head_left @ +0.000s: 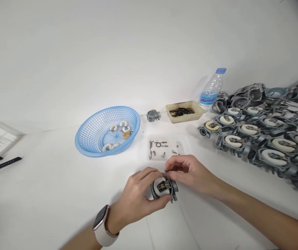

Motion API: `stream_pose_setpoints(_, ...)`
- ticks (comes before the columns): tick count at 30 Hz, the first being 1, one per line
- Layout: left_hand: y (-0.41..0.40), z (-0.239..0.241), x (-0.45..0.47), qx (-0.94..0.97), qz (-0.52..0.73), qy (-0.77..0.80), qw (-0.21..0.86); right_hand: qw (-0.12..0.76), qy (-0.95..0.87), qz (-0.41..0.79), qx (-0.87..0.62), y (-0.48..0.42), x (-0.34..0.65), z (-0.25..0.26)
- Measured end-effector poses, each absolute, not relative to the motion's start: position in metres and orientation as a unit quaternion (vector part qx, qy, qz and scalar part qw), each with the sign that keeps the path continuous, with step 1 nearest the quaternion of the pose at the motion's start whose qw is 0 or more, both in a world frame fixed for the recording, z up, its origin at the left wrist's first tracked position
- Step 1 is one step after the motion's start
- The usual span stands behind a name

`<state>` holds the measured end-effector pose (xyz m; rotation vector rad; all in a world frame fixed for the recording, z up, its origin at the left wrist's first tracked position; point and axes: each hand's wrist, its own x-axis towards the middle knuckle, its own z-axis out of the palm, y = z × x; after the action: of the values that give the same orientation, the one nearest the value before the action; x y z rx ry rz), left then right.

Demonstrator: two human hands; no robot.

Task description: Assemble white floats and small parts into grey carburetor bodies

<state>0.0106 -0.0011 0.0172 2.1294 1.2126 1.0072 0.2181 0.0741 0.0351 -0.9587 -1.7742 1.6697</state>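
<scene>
A grey metal carburetor body (175,187) with a white C-shaped float (159,183) in its open bowl side lies on the white table. My left hand (141,192) is wrapped round its left side, thumb at the front and fingers over the back. At the carburetor's upper right edge, my right hand (184,172) pinches with thumb and index finger. Whatever sits between those fingertips is too small to make out. Just behind the hands, a clear shallow tray (141,152) holds small metal parts and a black O-ring (158,144).
A blue plastic basket (86,151) with several floats stands at back left. Behind the tray are another carburetor (153,115), a beige box (185,119) of black rings and a water bottle (212,88). Many carburetors (271,156) crowd the right. A black strap (4,167) lies far left.
</scene>
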Motion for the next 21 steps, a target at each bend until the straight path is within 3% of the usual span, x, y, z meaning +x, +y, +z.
stream_pose_setpoints(11,-0.002,0.016,0.013,0.776,0.368,0.456,0.235,0.247,-0.641,0.643,-0.339,0.077,0.215,0.027)
stream_pose_setpoints(21,0.0,0.014,0.015,0.781,0.374,0.45,0.218,0.186,-0.756,0.53,-0.336,0.072,0.229,0.048)
